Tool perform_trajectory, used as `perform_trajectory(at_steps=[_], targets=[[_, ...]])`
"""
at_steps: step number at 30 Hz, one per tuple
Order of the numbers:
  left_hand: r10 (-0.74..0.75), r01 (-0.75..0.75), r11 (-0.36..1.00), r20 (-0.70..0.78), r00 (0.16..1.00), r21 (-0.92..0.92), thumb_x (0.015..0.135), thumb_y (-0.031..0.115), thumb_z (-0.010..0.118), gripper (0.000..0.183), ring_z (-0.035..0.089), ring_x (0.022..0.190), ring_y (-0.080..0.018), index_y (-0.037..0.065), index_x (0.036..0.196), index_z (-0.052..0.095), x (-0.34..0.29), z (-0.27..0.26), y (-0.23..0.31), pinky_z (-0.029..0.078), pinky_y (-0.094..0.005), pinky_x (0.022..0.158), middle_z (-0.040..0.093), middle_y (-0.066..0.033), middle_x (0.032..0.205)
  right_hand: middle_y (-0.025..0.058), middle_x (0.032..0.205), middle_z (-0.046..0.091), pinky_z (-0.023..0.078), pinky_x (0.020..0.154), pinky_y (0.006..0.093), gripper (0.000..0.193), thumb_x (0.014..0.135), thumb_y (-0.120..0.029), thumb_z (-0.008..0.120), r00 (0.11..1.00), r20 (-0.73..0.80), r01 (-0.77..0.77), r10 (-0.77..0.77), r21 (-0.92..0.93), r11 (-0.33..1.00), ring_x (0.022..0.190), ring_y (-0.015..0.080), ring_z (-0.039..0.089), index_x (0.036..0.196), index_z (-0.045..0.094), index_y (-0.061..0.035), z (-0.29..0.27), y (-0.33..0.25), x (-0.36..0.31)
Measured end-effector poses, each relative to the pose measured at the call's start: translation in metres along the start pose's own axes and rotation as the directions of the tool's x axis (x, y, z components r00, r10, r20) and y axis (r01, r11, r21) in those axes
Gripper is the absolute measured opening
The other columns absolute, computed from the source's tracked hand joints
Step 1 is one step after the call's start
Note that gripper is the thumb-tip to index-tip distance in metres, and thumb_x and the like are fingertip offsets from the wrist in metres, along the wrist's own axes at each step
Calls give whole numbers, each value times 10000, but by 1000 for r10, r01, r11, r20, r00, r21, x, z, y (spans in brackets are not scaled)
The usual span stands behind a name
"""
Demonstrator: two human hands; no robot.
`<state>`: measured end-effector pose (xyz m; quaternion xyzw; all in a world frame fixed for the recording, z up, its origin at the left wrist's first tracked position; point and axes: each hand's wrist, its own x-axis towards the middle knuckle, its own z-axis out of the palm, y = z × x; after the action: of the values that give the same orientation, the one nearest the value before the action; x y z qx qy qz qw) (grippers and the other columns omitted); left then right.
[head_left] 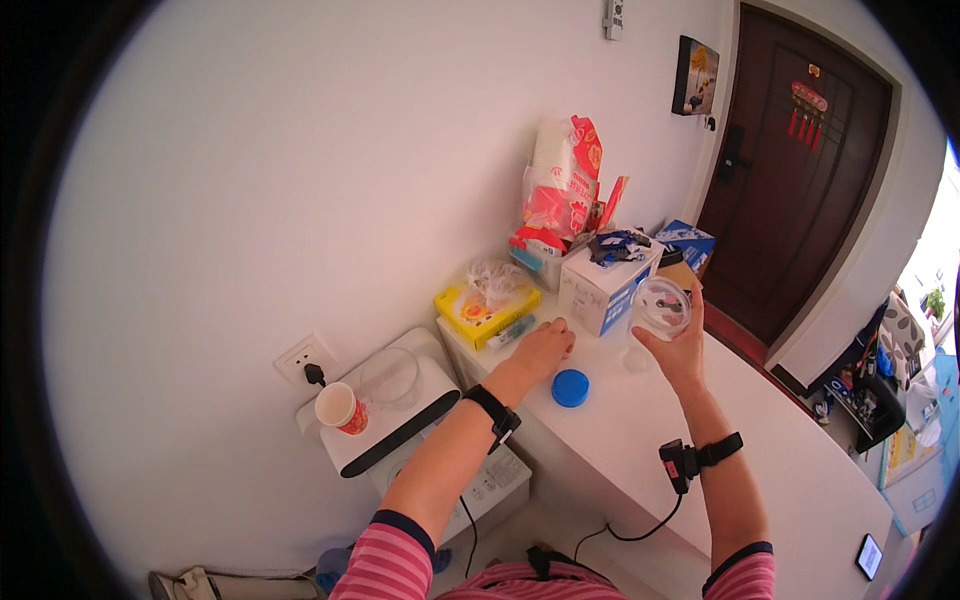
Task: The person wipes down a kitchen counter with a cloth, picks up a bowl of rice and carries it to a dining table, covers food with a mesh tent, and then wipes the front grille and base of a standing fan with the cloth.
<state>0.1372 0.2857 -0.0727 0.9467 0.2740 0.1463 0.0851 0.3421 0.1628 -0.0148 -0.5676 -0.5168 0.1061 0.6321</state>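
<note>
A transparent plastic jar [661,308] is in my right hand [680,350], raised over the white table with thumb and fingers around its side. Its round mouth faces up toward me, and a few small dark items seem to show through it. My left hand [545,348] rests low over the table, fingers curled in; whatever they may hold is hidden. A round blue lid [570,388] lies on the table just in front of my left hand, apart from both hands.
A yellow box [487,310] with a plastic bag on top stands left of a white-and-blue carton [605,285]. Behind are red-and-white packages [562,185]. A paper cup [341,408] stands on a white appliance [400,400]. A phone [868,557] lies near the table's right edge.
</note>
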Motion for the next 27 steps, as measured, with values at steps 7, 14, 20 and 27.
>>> perform_trajectory(at_steps=[7,14,20,27], targets=[[-128,31,956,-320,939,-290,864,108,585,82,590,887,-262,74,933,554,1,-10,7,497,-338,771,593,-100,914,175,1269,484,417,1000,358,1144,606,-62,841,1000,-7,-28,29,106,994,1167,249,498,1470,91,-68,9,4,-1],[-477,-110,269,-232,848,-957,1015,200,403,171,561,843,-111,64,1009,506,-10,-46,5,485,-267,782,614,-60,1034,207,1324,447,384,1024,394,1149,611,-166,853,994,-89,-58,59,13,998,1195,296,479,1472,99,-64,28,10,-1],[-525,-147,9,-130,841,-989,1017,226,412,173,554,806,-103,79,993,499,-31,-53,-2,483,-256,770,600,-55,1011,245,1365,399,363,1037,409,1152,609,-244,863,985,-170,-45,35,-59,997,1251,345,435,1468,119,-52,51,1,-4],[-529,-119,7,-105,842,-993,975,198,515,223,546,661,-67,51,1142,542,-45,-63,-3,489,-219,639,636,-50,917,233,1326,435,386,1004,401,977,641,-226,850,930,-235,167,-283,-415,894,1198,345,469,1405,276,-24,44,-29,-23]])
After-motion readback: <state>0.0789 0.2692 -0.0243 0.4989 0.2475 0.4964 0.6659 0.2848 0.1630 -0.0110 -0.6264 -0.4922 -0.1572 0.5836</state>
